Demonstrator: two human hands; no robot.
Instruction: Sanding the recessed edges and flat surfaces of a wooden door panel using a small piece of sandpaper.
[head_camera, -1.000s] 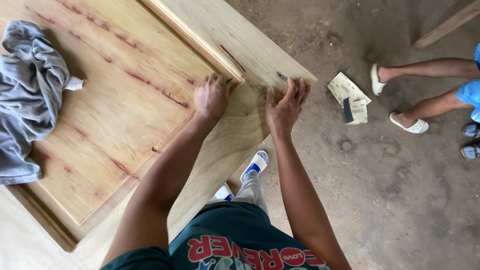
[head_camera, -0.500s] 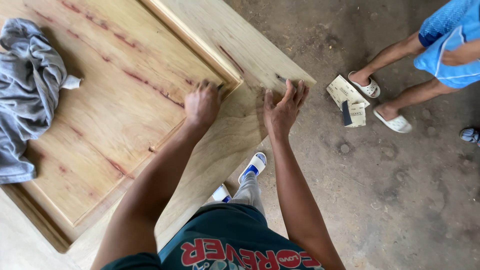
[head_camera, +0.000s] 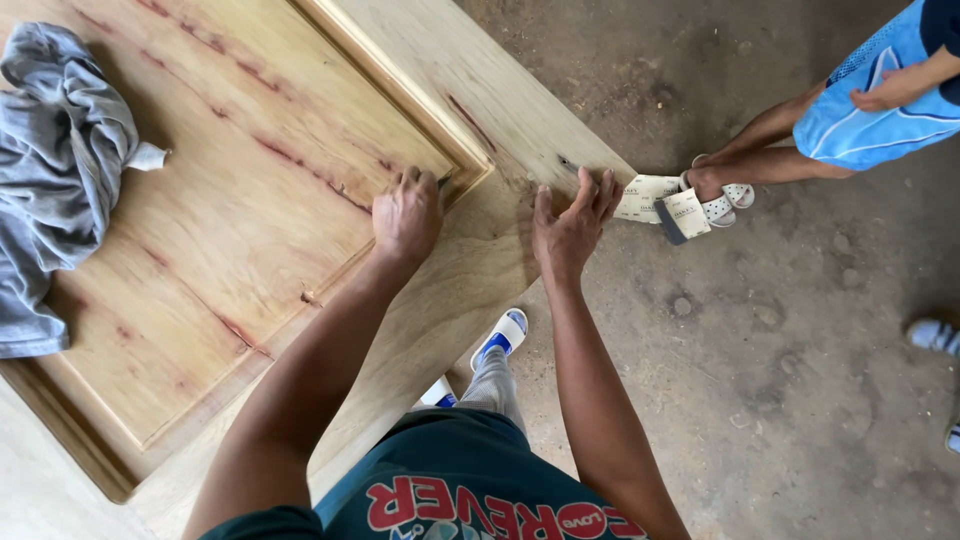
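wooden door panel (head_camera: 250, 230) lying flat, its long axis running from lower left to upper right, directly under both hands. left hand (head_camera: 407, 213) — fingers curled and pressed together at the recessed moulding corner. right hand (head_camera: 570, 222) — fingers slightly spread, palm flat on the outer frame, near the edge.

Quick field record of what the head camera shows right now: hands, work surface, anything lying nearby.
left hand: knuckles up, pressed on the raised corner of the wooden door panel
right hand: flat, fingers spread, on the panel's outer frame near its edge
grey cloth: bunched on the panel, far left
sandpaper sheets: on the concrete floor
bystander's sandalled foot: touching the sheets
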